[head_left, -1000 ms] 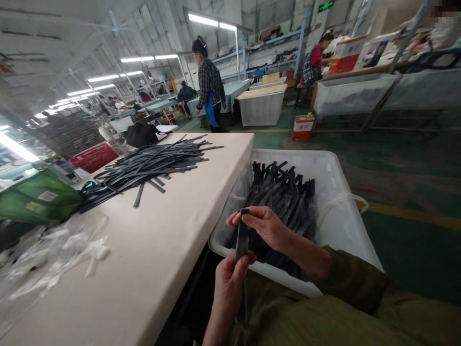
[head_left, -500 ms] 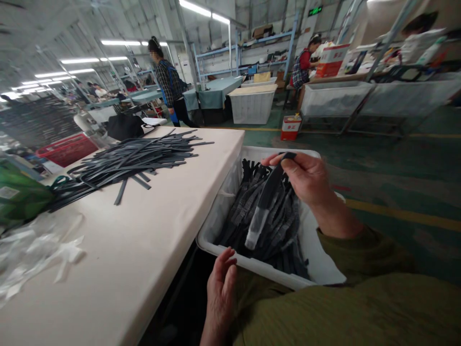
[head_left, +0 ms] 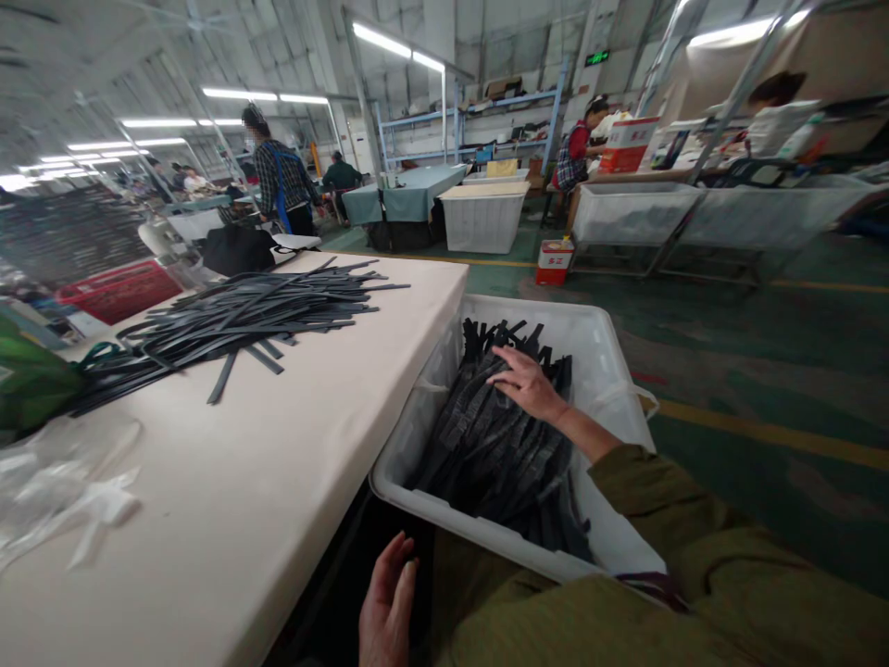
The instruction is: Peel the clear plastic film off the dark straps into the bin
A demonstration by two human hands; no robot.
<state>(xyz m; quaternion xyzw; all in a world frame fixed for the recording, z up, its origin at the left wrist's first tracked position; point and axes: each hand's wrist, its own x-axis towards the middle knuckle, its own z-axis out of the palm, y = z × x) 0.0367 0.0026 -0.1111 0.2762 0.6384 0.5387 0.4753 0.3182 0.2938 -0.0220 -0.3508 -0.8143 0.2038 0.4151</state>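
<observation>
A white plastic bin (head_left: 611, 352) sits against the table's right edge. Dark grey fabric strips (head_left: 479, 445) lie heaped inside it, some with lighter, shiny-looking stretches. My right hand (head_left: 532, 384) is over the heap with its fingers stretched apart and nothing held; whether a fingertip touches the strips I cannot tell. Outside the bin's near corner, my left hand (head_left: 389, 602) hangs low beside the table, thumb apart from the loosely bent fingers, empty. On the cream table (head_left: 326, 398) lies a second, loose pile of flat grey strips (head_left: 264, 310).
Crumpled clear plastic (head_left: 62, 472) and a green bag (head_left: 31, 375) occupy the table's left side. Behind them stands a red basket (head_left: 118, 292). A red-and-white can (head_left: 554, 262) is on the floor beyond the bin. Several people are farther back, one walking (head_left: 281, 176).
My right hand has let go of a strip it held up over the bin, and has lowered toward the heap. My left hand has shifted down and left. A person behind has moved left.
</observation>
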